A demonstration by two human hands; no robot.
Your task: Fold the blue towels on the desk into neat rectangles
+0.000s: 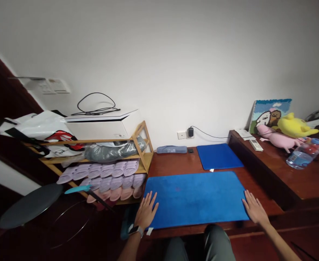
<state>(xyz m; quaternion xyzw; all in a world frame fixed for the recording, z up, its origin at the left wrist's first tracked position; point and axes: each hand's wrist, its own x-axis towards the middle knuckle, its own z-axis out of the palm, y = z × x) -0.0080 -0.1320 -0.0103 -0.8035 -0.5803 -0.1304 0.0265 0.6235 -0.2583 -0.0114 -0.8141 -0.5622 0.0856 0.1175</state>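
A blue towel point(197, 199) lies spread flat on the reddish-brown wooden table point(172, 165). My left hand point(145, 212) rests at its left edge, fingers stretched out and touching the cloth, with a watch on the wrist. On the opposite side, my right hand point(255, 207) lies flat with spread fingers at the towel's right edge. Neither hand holds anything. Behind the spread towel is a folded blue towel point(219, 156) with a small white tag. A grey-blue pouch point(171, 149) with printed lettering sits against the wall.
On the left stands a wooden rack point(145, 159) with several slippers point(102, 170), a white box point(102, 125) and a coiled cable point(96, 108). The raised right surface bears a pink plush toy point(280, 139), a yellow plush toy point(295, 125), a water bottle point(302, 157) and a remote point(256, 145).
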